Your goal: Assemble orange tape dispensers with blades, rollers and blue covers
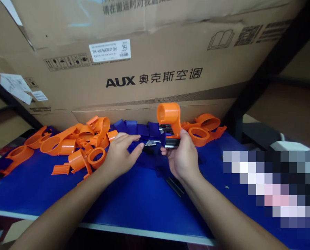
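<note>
My right hand (183, 152) is closed on an orange tape dispenser (169, 114), held upright above the blue table. Its round hub is at the top; a blue piece, a black roller and a toothed metal blade show at its lower end. My left hand (122, 149) holds nothing, its thumb and fingers apart, close to a pile of blue plastic parts (143, 130). Small metal blades (152, 142) lie between the two hands. Left of my left hand is a heap of orange dispenser bodies (76, 139); more orange dispenser bodies (200, 136) lie beyond my right hand.
A large cardboard box (155, 93) stands behind the parts like a wall. Black strips (175, 186) lie on the blue table (134, 211) near my right wrist. Dark metal posts (236, 118) rise at both sides. A blurred-out patch covers the right edge.
</note>
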{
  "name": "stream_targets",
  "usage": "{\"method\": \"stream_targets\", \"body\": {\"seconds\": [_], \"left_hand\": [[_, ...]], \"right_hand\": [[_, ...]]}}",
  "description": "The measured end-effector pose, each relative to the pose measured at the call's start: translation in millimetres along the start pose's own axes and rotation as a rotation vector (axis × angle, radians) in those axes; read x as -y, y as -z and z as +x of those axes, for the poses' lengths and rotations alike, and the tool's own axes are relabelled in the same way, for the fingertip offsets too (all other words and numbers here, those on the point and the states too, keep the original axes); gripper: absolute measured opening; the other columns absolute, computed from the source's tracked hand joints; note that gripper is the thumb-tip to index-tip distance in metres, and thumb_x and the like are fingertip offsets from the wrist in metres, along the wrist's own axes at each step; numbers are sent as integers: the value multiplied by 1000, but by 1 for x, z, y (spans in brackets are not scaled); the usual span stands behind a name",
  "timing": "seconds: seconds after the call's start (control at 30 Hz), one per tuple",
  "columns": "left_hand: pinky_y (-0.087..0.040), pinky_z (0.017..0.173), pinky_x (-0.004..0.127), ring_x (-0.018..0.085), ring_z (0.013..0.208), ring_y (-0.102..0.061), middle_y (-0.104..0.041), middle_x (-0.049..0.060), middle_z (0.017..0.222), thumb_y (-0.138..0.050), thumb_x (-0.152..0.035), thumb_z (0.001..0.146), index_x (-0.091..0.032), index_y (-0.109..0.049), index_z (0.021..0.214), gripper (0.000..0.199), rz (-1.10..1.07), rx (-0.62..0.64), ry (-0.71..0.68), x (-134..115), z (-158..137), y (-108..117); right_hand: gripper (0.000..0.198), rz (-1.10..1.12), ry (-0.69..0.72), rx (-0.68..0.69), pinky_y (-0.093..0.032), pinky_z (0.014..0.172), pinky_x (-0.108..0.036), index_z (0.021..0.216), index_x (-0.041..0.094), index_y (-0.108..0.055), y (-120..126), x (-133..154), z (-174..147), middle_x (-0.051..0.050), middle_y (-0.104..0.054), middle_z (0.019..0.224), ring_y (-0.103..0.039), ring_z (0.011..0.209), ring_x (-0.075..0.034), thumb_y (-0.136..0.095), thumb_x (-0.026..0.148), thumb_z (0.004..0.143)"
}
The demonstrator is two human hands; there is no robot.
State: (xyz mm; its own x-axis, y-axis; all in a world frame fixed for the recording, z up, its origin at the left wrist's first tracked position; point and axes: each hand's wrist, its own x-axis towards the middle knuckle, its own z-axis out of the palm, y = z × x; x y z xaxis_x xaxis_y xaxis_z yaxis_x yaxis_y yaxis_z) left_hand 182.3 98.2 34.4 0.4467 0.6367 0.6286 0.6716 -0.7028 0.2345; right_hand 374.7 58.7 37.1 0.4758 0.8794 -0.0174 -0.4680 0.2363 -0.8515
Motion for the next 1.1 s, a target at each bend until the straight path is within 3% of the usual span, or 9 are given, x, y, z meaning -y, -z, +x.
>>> {"method": "stream_targets", "body": {"seconds": [0.23, 0.33, 0.53, 0.67, 0.83, 0.93, 0.97, 1.03, 1.1], "left_hand": [[-56, 104, 53, 32, 115, -70, -79, 14, 107, -71, -22, 97, -14, -77, 105, 13, 344, 419, -168, 15, 80, -32], [-61, 100, 49, 26, 112, -71, -73, 11, 122, -70, -34, 103, -15, -71, 122, 28, 449, 565, -205, 15, 94, -46], [-63, 97, 47, 25, 114, -71, -68, 12, 134, -70, -41, 103, -16, -66, 134, 40, 554, 615, -261, 10, 102, -56], [-63, 93, 44, 25, 105, -75, -75, 13, 115, -65, -25, 105, -11, -67, 132, 31, 582, 465, -246, 8, 117, -38], [-61, 88, 45, 32, 102, -77, -79, 19, 101, -53, -7, 101, -8, -67, 137, 38, 587, 169, -161, 15, 131, 19], [-59, 97, 50, 34, 110, -76, -79, 20, 115, -55, -14, 101, -13, -66, 140, 41, 549, -87, -59, 24, 107, 52], [-59, 101, 49, 32, 111, -76, -79, 17, 120, -59, -15, 98, -17, -70, 136, 39, 446, -275, -17, 26, 92, 58], [-61, 96, 42, 26, 101, -77, -80, 10, 117, -68, -19, 94, -22, -73, 131, 38, 244, -524, 38, 27, 57, 63], [-62, 86, 38, 22, 88, -76, -80, 6, 106, -70, -22, 93, -22, -74, 127, 34, 180, -627, 90, 22, 24, 59]], "right_hand": [[29, 28, 1, -5, -56, 41, -24, 107, 22, -61, 3, -5, 9, 4, -68, 67, -63, 44, -14, -58, 49, 95], [31, 44, -5, -16, -56, 39, -24, 114, 21, -62, 3, -10, 12, 4, -68, 67, -63, 43, -14, -53, 45, 97], [31, 97, -43, 21, -57, 39, -25, 116, 20, -64, 6, -12, 17, 3, -69, 70, -63, 42, -13, -54, 43, 98], [27, 134, -87, 84, -58, 42, -23, 113, 23, -63, 8, -11, 17, 3, -71, 73, -66, 47, -13, -58, 43, 96], [20, 143, -140, 173, -56, 44, -21, 110, 23, -61, 7, -8, 16, 1, -74, 75, -71, 53, -15, -59, 38, 96], [18, 139, -170, 228, -55, 46, -21, 108, 24, -59, 7, -8, 14, 0, -76, 76, -73, 57, -16, -61, 36, 95], [17, 135, -186, 253, -56, 47, -22, 107, 24, -59, 7, -8, 13, 0, -77, 78, -74, 58, -17, -63, 35, 94], [16, 121, -226, 309, -56, 49, -23, 103, 24, -58, 7, -8, 11, -2, -79, 81, -75, 61, -18, -66, 34, 92], [17, 101, -263, 363, -56, 51, -23, 99, 24, -58, 7, -8, 9, -3, -80, 84, -75, 62, -18, -69, 34, 91]]}}
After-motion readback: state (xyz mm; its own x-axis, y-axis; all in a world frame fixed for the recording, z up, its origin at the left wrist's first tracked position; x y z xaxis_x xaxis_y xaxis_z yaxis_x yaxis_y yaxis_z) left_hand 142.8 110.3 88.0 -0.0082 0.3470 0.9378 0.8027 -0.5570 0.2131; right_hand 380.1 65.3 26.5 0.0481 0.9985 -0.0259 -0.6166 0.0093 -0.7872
